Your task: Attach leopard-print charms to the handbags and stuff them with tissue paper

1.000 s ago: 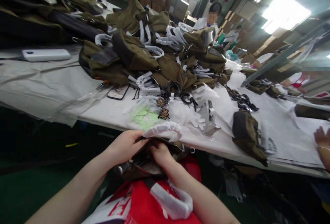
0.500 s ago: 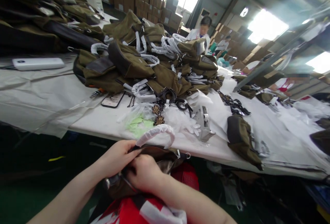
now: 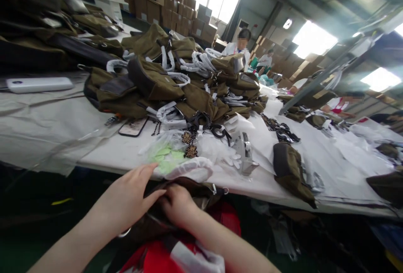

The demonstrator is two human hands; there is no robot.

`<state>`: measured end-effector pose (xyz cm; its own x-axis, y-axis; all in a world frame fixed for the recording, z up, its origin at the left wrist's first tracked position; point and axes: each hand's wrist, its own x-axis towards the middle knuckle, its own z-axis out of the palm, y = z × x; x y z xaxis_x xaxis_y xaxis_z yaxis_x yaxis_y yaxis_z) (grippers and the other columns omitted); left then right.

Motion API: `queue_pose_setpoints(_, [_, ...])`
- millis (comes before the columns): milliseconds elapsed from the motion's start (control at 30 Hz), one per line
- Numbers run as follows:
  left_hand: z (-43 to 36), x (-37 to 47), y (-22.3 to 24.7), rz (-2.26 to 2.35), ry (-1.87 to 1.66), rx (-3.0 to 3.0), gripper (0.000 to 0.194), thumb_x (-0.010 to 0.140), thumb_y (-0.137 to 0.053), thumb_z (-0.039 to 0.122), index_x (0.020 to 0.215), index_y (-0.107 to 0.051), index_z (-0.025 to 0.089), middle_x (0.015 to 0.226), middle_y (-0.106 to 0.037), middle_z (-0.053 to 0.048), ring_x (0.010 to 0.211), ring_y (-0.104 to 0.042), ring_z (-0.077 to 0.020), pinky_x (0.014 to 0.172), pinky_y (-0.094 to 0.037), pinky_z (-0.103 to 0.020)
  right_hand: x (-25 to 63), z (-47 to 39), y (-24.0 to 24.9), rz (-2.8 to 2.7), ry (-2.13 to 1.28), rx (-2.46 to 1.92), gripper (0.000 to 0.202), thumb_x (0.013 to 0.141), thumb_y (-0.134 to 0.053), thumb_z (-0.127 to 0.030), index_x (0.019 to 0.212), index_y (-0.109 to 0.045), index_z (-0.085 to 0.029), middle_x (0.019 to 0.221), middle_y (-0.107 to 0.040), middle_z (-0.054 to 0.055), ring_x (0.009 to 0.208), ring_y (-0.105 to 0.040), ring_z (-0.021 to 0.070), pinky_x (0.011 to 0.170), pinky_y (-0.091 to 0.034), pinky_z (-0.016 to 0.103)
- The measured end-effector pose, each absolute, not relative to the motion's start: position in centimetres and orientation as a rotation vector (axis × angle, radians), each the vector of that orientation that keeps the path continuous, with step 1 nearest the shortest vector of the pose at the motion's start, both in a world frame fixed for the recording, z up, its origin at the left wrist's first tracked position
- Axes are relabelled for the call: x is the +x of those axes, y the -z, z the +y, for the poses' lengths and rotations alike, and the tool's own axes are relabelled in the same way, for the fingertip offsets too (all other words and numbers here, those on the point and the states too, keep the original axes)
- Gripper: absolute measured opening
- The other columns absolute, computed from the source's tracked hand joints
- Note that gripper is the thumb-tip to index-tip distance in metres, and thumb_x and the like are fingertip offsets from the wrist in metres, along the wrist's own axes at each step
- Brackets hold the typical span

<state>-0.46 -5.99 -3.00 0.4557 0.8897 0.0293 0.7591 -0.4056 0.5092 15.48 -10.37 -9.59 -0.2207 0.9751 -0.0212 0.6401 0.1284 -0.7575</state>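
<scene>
An olive-brown handbag lies against my lap at the table's front edge, its mouth towards me. Its carrying handle, wrapped in white film, leans over the table edge. My left hand is above the bag's left side, thumb spread from the fingers, holding nothing. The left fingertips are close to a clear bag with light green pieces. Inside the bag's mouth is my right hand, its fingers curled and their tips hidden. What those fingers grip cannot be seen. Another white-wrapped strap hangs nearer to me.
A heap of similar olive bags covers the table's back. Nearer lie a phone, leopard-print tags, a metal dispenser and a single olive bag. A white power bank is at left. A co-worker stands beyond.
My left hand has let go of the bag's edge and opened, lifting slightly left. My right hand has gone deeper into the mouth. The wrapped handle has tipped down towards the table.
</scene>
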Motion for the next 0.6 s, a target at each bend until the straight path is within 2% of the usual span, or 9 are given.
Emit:
queue_pose_setpoints(67, [-7.6, 0.0, 2.0, 1.206, -0.579, 2.485, 0.041, 0.086, -0.051, 0.033, 0.123, -0.059, 0.02, 0.123, -0.066, -0.012, 0.114, -0.06, -0.0288, 0.103, -0.043, -0.043, 15.7, -10.0, 10.0, -1.813, -0.926, -1.489, 0.023, 0.08, -0.058, -0.011, 0.097, -0.071, -0.018, 0.105, -0.071, 0.008, 0.101, -0.063, 0.0216, 0.092, -0.047, 0.03])
queue_pose_setpoints(133, [-8.8, 0.6, 1.8, 1.003, -0.591, 2.59, 0.035, 0.087, -0.047, 0.022, 0.119, -0.062, 0.023, 0.118, -0.069, -0.008, 0.111, -0.062, -0.0241, 0.11, -0.037, -0.042, 15.9, -10.0, 10.3, -1.714, -0.983, -1.441, 0.022, 0.08, -0.057, -0.011, 0.097, -0.07, -0.017, 0.104, -0.07, 0.008, 0.099, -0.063, 0.0203, 0.091, -0.048, 0.029])
queue_pose_setpoints(233, [-9.2, 0.7, 2.9, 1.068, -0.516, 2.57, 0.04, 0.082, -0.049, 0.014, 0.12, -0.061, 0.019, 0.117, -0.069, -0.008, 0.111, -0.062, -0.024, 0.116, -0.027, -0.048, 16.4, -10.3, 10.2, -1.629, -1.094, -1.421, 0.016, 0.081, -0.058, -0.012, 0.088, -0.07, -0.017, 0.102, -0.068, 0.007, 0.099, -0.061, 0.0189, 0.092, -0.047, 0.03])
queue_pose_setpoints(333, [-8.1, -0.4, 4.3, 1.186, -0.431, 2.503, 0.051, 0.075, -0.053, 0.012, 0.126, -0.055, 0.015, 0.123, -0.066, -0.011, 0.115, -0.06, -0.0251, 0.118, -0.021, -0.051, 17.1, -10.4, 9.1, -1.55, -1.214, -1.396, 0.008, 0.079, -0.063, -0.014, 0.076, -0.07, -0.018, 0.114, -0.062, 0.006, 0.114, -0.056, 0.0189, 0.102, -0.04, 0.031])
queue_pose_setpoints(433, [-7.0, -1.3, 4.9, 1.136, -0.385, 2.489, 0.048, 0.076, -0.056, 0.015, 0.123, -0.057, 0.019, 0.124, -0.066, -0.008, 0.116, -0.059, -0.0243, 0.117, -0.024, -0.048, 17.7, -10.2, 8.2, -1.472, -1.27, -1.385, 0.009, 0.079, -0.064, -0.015, 0.073, -0.069, -0.018, 0.122, -0.056, 0.006, 0.122, -0.051, 0.018, 0.107, -0.034, 0.031])
queue_pose_setpoints(600, [-6.7, -0.6, 4.9, 1.07, -0.419, 2.58, 0.021, 0.086, -0.055, 0.024, 0.101, -0.069, 0.022, 0.102, -0.072, -0.006, 0.101, -0.063, -0.0247, 0.1, -0.043, -0.044, 17.6, -10.5, 7.0, -1.505, -1.186, -1.371, 0.01, 0.08, -0.062, -0.014, 0.073, -0.068, -0.017, 0.119, -0.056, 0.007, 0.119, -0.053, 0.0172, 0.105, -0.037, 0.029])
